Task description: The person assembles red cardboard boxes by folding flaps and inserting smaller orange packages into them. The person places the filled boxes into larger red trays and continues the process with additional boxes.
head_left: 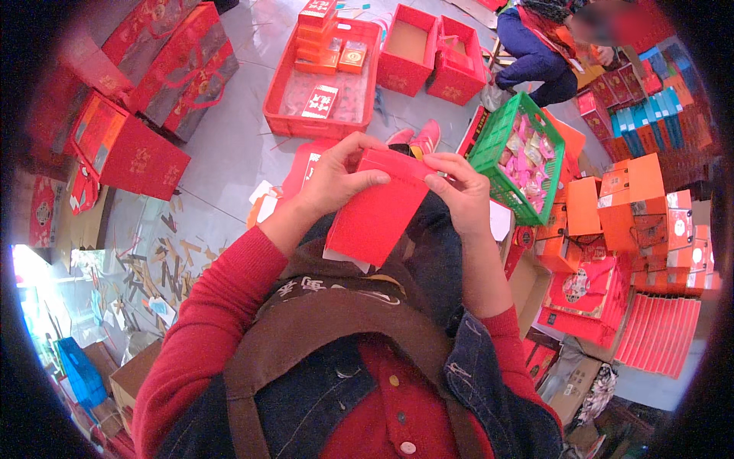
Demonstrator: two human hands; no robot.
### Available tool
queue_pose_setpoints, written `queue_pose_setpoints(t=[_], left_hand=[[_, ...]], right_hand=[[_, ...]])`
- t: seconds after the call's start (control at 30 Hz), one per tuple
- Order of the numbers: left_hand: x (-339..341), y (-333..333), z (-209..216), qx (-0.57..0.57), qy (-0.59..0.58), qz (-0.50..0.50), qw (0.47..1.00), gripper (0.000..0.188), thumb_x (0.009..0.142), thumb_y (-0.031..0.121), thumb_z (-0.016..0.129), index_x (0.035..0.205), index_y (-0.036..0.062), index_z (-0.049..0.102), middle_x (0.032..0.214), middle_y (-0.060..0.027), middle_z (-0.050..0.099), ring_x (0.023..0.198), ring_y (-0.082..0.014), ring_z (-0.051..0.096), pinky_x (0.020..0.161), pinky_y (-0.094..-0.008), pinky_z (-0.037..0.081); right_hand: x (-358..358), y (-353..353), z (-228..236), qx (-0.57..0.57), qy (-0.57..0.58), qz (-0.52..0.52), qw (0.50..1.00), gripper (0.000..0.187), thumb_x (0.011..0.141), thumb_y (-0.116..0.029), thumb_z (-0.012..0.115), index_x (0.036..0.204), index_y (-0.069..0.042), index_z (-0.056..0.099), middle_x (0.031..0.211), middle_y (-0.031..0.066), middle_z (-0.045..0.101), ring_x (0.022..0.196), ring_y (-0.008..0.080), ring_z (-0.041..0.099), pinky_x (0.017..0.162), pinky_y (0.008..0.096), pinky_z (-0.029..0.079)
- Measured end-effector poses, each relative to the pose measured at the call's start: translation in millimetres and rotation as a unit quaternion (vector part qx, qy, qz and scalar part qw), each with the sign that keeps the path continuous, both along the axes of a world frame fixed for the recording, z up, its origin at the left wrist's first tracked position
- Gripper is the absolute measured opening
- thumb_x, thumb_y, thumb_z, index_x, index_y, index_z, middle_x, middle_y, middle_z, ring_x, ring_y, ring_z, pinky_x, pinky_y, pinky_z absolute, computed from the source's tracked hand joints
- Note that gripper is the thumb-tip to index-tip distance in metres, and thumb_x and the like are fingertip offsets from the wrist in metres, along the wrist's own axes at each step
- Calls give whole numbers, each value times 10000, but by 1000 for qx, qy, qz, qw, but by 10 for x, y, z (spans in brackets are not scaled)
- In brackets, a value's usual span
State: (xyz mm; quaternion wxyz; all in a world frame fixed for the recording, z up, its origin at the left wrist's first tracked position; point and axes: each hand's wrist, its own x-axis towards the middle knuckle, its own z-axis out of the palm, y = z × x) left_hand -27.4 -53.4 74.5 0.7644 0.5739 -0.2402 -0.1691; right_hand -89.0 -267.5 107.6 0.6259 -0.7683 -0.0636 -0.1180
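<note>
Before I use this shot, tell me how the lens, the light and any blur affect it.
Head view: fisheye bending, with black corners; head view: white glare at the left edge, above the blue bag; head view: a blurred patch at upper right, over part of the other person; head view: left hand, right hand and red packet fairly clear.

Red carton (pixel 378 214): smooth paperboard is seen.
Green crate (pixel 505 190): openwork plastic is shown.
Brown apron (pixel 329 315): matt cloth is worn.
Red sleeve (pixel 205 314): matt knit is worn.
Floor (pixel 248 76): smooth, glossy tile is seen.
</note>
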Motion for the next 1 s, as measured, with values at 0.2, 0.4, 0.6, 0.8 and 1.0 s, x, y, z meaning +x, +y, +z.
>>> queue_pose_setpoints(t=[0.2,0.4,0.6,0.8,1.0], left_hand=[[9,15,-41,-16,-3,-22,1000,431,781,23,694,1154,46,479,1029,-52,604,968,-113,572,835,-275,475],[-14,-1,-4,-16,1,-27,1000,480,775,24,692,1193,53,458,1068,-60,587,1003,-128,560,861,-288,463],[-16,-27,-31,-27,-28,-45,998,605,751,76,728,1266,63,409,1107,-76,573,1042,-165,555,886,-318,457],[-35,-21,10,-42,-30,-42,998,651,760,64,719,1305,60,363,1149,-100,558,1052,-179,557,904,-328,455],[-52,-8,-32,-7,-38,-24,999,535,777,33,690,1246,50,434,1165,-84,535,1052,-161,545,896,-316,456]], right_hand=[[40,110,-106,70,40,-50,995,199,744,4,691,943,-4,688,962,62,642,949,141,577,834,254,446],[15,244,-19,53,65,-67,994,220,750,-80,719,954,-6,686,991,78,650,912,164,604,813,278,464],[100,259,183,-162,29,-5,986,263,747,-120,723,993,-35,684,986,106,673,934,170,620,824,280,471],[158,281,137,-186,-35,14,982,225,721,-85,720,941,-43,698,973,108,680,940,185,624,838,290,469],[137,363,69,-138,-50,-11,989,154,705,-54,723,856,-40,701,930,92,674,889,207,621,825,305,467]])
